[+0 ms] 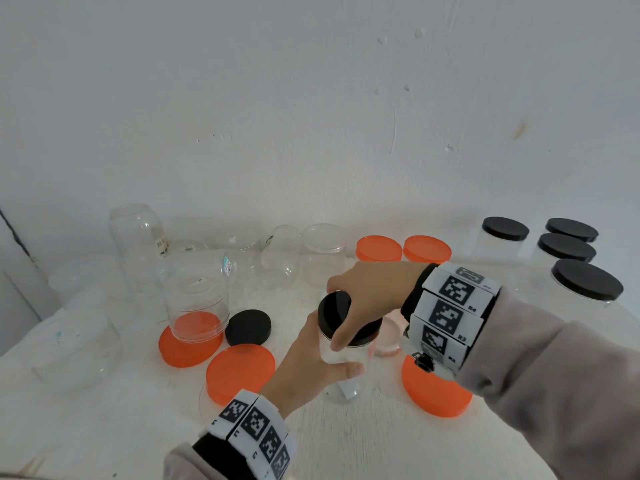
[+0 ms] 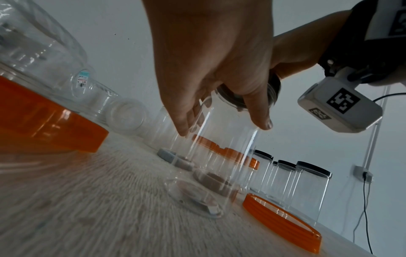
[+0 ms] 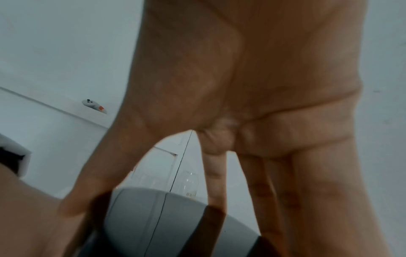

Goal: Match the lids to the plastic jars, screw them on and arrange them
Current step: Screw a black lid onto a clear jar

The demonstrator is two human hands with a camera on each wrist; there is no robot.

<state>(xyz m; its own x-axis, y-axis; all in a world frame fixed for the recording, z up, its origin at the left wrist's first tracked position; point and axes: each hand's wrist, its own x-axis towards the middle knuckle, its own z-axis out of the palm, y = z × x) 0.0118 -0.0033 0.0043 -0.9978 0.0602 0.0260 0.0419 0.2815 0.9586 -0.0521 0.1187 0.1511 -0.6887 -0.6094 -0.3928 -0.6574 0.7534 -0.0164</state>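
A clear plastic jar [image 1: 343, 367] stands at the table's centre, seen from low down as the jar [image 2: 219, 156] in the left wrist view. My left hand [image 1: 311, 362] wraps round its body, thumb in front. My right hand [image 1: 363, 296] grips the black lid [image 1: 334, 311] on the jar's mouth from above; the lid [image 3: 158, 222] fills the bottom of the right wrist view between thumb and fingers. A loose black lid [image 1: 248, 327] lies to the left. Several orange lids lie around, one [image 1: 240, 372] near my left wrist, one [image 1: 434, 389] under my right wrist.
Several uncapped clear jars [image 1: 138, 237] stand at the back left; one [image 1: 197, 296] sits on an orange lid [image 1: 188, 348]. Several jars with black lids [image 1: 585, 282] stand at the back right. Two orange lids [image 1: 403, 249] sit at the back centre. A pale lid [image 1: 389, 336] lies behind the held jar.
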